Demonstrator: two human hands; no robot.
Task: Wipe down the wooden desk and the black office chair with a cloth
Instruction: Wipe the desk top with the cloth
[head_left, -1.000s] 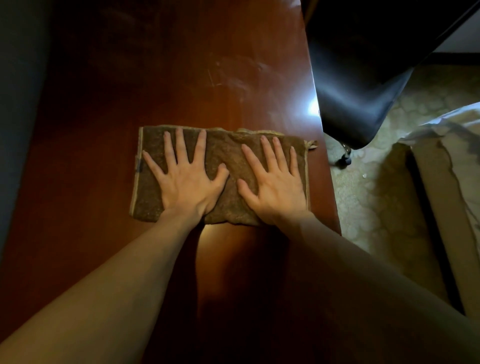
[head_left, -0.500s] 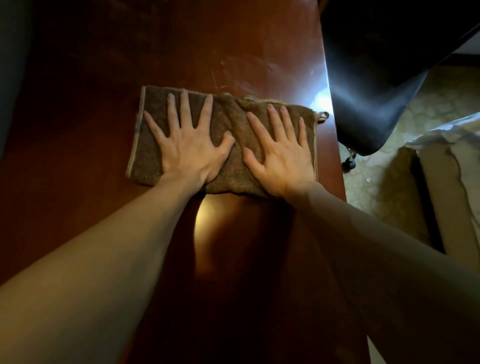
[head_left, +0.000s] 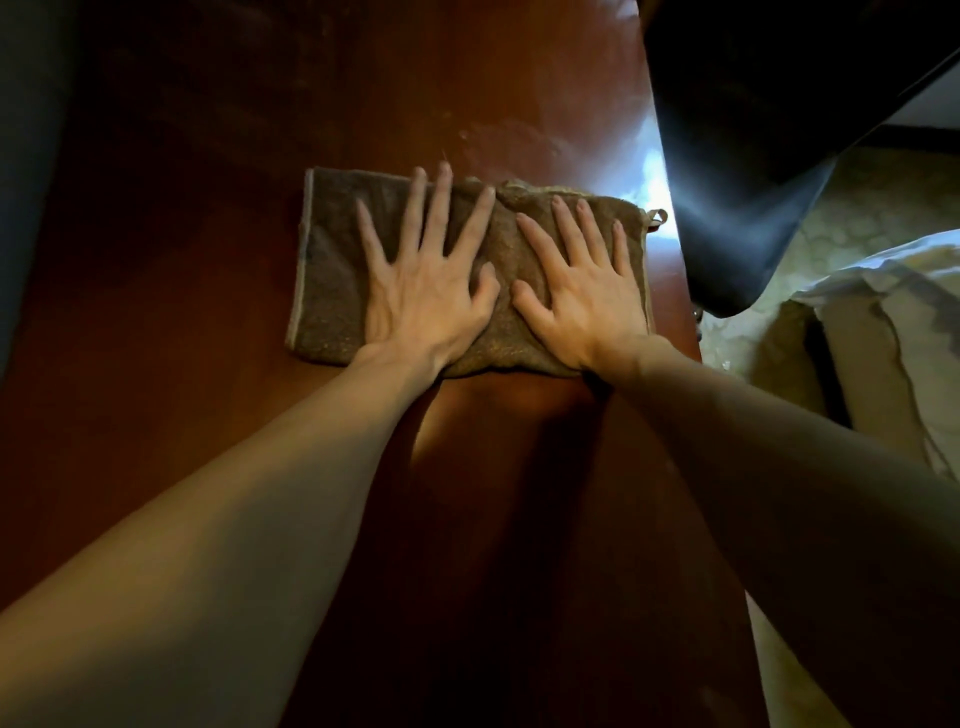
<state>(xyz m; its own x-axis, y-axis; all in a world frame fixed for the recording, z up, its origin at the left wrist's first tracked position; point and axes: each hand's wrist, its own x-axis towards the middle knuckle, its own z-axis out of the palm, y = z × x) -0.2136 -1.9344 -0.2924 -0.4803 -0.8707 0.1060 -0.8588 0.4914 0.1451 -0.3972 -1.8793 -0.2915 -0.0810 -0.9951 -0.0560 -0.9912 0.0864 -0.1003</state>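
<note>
Both hands flat, fingers spread, left hand & right hand pressing cloth on counter near its right edge (chair just beside): risk is cloth bunching/sliding off the edge w/ uneven push.

A single wide-angle camera sits on the person's head and looks steeply forward and down. It is close enough that both bare forearms enter from the lower corners and fill much of the bottom half. The glossy reddish-brown wooden desk runs up the middle of the frame, the flat brown cloth lies just above centre, and the black office chair occupies the upper right. No second view exists.
</note>
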